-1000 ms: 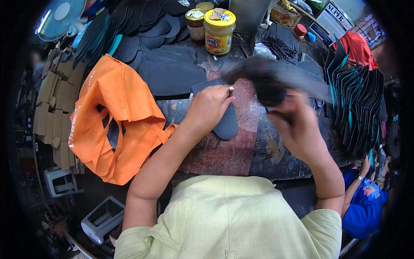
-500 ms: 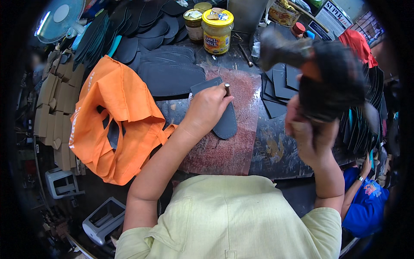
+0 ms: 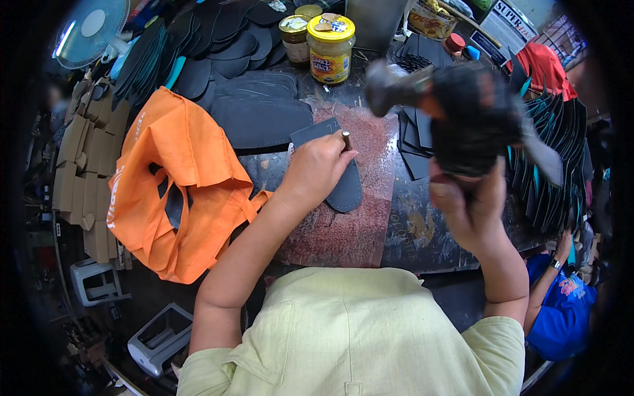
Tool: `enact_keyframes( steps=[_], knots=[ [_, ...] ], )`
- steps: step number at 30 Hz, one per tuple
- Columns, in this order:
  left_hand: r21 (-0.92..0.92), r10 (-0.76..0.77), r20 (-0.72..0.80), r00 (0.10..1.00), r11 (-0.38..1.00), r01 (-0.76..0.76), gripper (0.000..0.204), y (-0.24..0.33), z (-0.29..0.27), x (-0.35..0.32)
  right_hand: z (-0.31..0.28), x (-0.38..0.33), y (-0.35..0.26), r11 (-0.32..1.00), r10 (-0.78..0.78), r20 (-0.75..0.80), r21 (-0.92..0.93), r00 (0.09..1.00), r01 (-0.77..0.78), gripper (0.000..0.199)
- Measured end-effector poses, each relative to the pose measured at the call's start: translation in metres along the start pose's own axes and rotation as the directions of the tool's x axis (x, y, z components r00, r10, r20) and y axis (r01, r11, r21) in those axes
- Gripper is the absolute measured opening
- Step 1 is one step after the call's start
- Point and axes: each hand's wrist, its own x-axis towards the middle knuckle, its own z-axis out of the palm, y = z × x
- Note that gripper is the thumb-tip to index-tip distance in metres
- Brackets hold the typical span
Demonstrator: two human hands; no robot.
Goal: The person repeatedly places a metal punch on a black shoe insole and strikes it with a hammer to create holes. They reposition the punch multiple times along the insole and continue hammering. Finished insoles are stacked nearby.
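Spanning the middle of the frame, the dark counter (image 3: 422, 231) carries a reddish mat (image 3: 356, 224), and the flat black sole piece (image 3: 345, 188) lies on it at centre. It looks thin, light and bendy, best pinned flat near the punch. The right hand (image 3: 472, 211) is closed on a blurred hammer (image 3: 429, 99), raised upper right. The left hand (image 3: 317, 173) pinches a small metal punch (image 3: 346, 139) upright on the sole

Head-worn fisheye, looking steeply down, workbench (image 3: 409, 231) seemingly close
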Motion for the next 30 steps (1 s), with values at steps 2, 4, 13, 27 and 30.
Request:
enact_keyframes(
  steps=[2, 4, 13, 27, 30],
  knots=[
    [0.008, 0.03, -0.003, 1.0, 1.0, -0.03, 0.019, 0.002, 0.001, -0.002, -0.001, 0.003, 0.007, 0.927, 0.193, 0.215, -0.359, 0.957, -0.107, 0.055],
    [0.015, 0.025, 0.019, 1.0, 1.0, -0.025, 0.018, 0.004, 0.0, -0.006, -0.008, 0.004, 0.004, 0.866, 0.239, 0.336, -0.498, 0.911, -0.044, 0.047],
    [-0.036, -0.05, 0.027, 0.998, 0.998, 0.05, 0.019, 0.005, 0.0, -0.003, 0.0, 0.0, -0.007, 0.994, 0.086, -0.05, 0.076, 0.995, -0.082, 0.057],
    [-0.101, -0.013, -0.017, 1.0, 0.995, 0.011, 0.019, 0.008, 0.002, -0.008, -0.006, -0.003, -0.007, 1.0, 0.013, 0.042, -0.015, 0.999, -0.012, 0.049],
    [-0.012, 0.032, 0.014, 0.999, 0.999, -0.032, 0.021, 0.012, 0.0, -0.013, -0.005, 0.001, -0.005, 0.902, 0.194, 0.297, -0.43, 0.935, -0.05, 0.05]
  ],
)
